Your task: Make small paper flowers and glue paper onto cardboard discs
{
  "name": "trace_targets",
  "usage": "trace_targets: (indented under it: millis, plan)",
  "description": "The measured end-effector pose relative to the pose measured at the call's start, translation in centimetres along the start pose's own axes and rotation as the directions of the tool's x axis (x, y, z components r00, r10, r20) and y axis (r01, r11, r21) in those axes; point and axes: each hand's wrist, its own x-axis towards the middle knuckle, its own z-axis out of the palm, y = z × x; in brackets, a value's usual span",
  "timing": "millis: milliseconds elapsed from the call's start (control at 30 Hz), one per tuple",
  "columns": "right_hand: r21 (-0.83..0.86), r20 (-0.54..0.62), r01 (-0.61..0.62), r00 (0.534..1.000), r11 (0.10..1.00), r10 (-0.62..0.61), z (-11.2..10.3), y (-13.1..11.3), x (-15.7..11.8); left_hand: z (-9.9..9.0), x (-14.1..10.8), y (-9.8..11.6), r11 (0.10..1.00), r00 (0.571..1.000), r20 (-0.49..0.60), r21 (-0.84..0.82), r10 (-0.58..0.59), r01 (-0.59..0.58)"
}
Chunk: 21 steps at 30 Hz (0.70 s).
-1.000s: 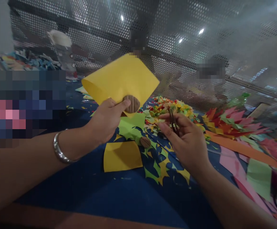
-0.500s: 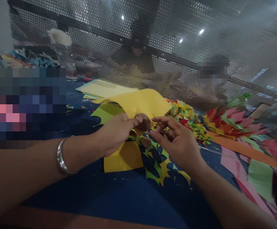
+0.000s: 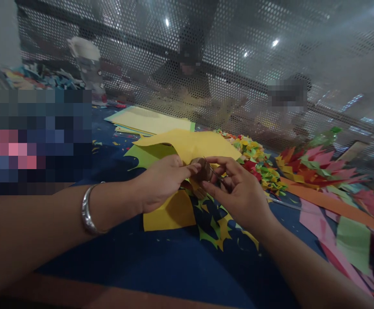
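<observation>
A large yellow sheet [image 3: 206, 143] is held up over the middle of the dark blue table. My left hand [image 3: 165, 182] pinches it together with a round brown piece [image 3: 202, 170] lying against its near side. Close by on the right, my right hand [image 3: 235, 182] has its fingers closed around a small, thin dark metal tool, possibly scissors, whose tip meets the brown piece. Under my hands lie a yellow-orange sheet [image 3: 170, 212] and green and yellow cut-out scraps [image 3: 220, 231]. A green sheet [image 3: 153, 155] shows behind my left hand.
A paper stack [image 3: 154, 120] lies behind. Colourful scraps [image 3: 260, 163] are heaped at the right, near pointed red and pink paper shapes [image 3: 318, 165] and an orange strip [image 3: 328, 199]. A plastic cup [image 3: 90, 73] stands back left. Beyond a perforated screen, people are visible.
The yellow sheet has dropped slightly and moved right with my left hand. The brown piece has come closer to my right hand's fingers and the tool.
</observation>
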Motion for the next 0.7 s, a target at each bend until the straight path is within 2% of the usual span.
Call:
trace_targets:
  millis: [267,467,533,600,700]
  plan:
    - [0.003,0.019,0.005,1.0,1.0,-0.005,0.2,-0.1,0.1,0.0,0.1,0.0,0.999,1.0,0.012,-0.027,-0.027,0.027]
    - [0.018,0.024,0.015,1.0,1.0,-0.015,0.2,0.0,-0.1,-0.1,0.2,0.1,0.999,0.998,0.068,-0.045,-0.012,0.015]
    - [0.011,0.01,0.025,1.0,1.0,-0.025,0.1,-0.1,-0.1,-0.2,0.4,0.2,0.998,1.0,-0.001,-0.062,-0.01,0.01]
    - [-0.017,0.005,0.028,1.0,0.999,-0.028,0.1,-0.3,-0.2,-0.6,0.9,0.4,0.996,0.99,-0.139,-0.086,0.014,-0.026]
    - [-0.015,0.142,-0.022,0.99,1.0,0.024,-0.1,-0.5,-0.1,-1.8,2.0,0.7,0.979,0.944,-0.293,-0.083,0.155,-0.187]
